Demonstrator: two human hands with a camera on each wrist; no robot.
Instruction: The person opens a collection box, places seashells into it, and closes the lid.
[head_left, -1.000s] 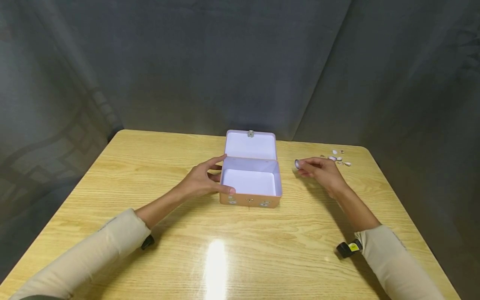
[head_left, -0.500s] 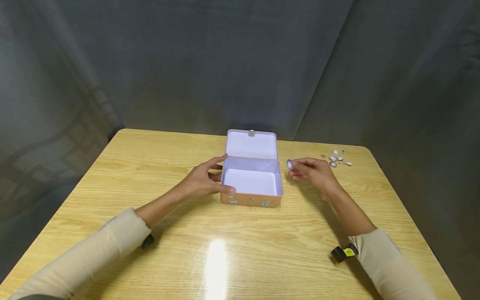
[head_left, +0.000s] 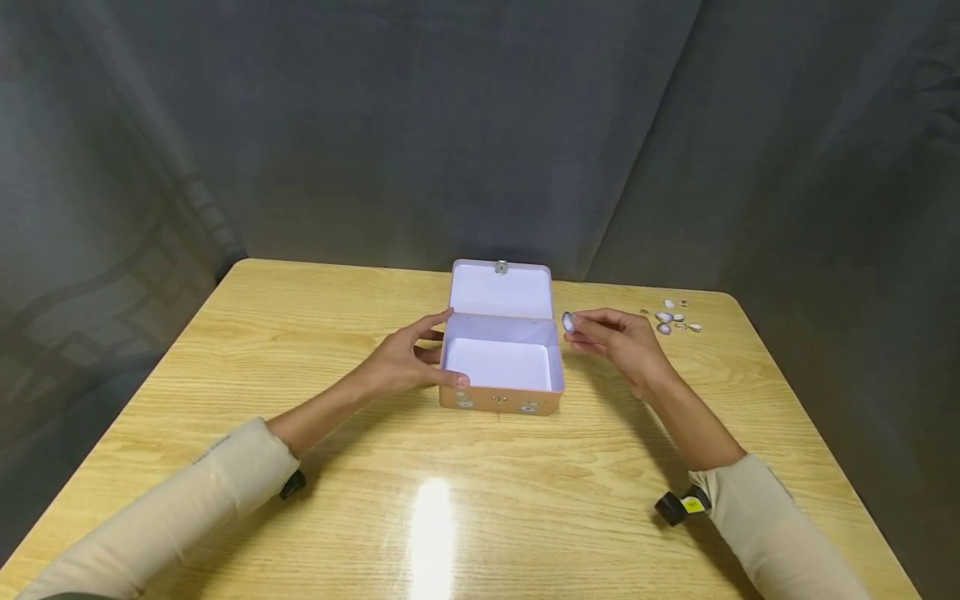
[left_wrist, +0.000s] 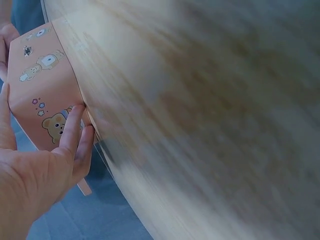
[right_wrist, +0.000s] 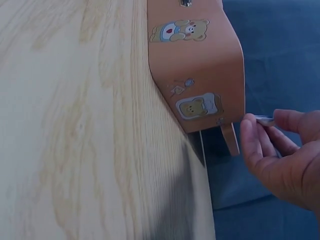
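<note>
An orange tin box with cartoon bears stands open in the middle of the wooden table, its lid upright and its white inside bare. My left hand holds the box's left side, thumb on the front corner. My right hand pinches a small pale shell just right of the box's upper right corner.
Several more small shells lie scattered near the table's far right corner. A dark grey cloth hangs behind and beside the table. The near part of the table shows a light glare.
My right hand has carried the shell leftward from near the shell pile to the box's right edge. The left hand has stayed on the box.
</note>
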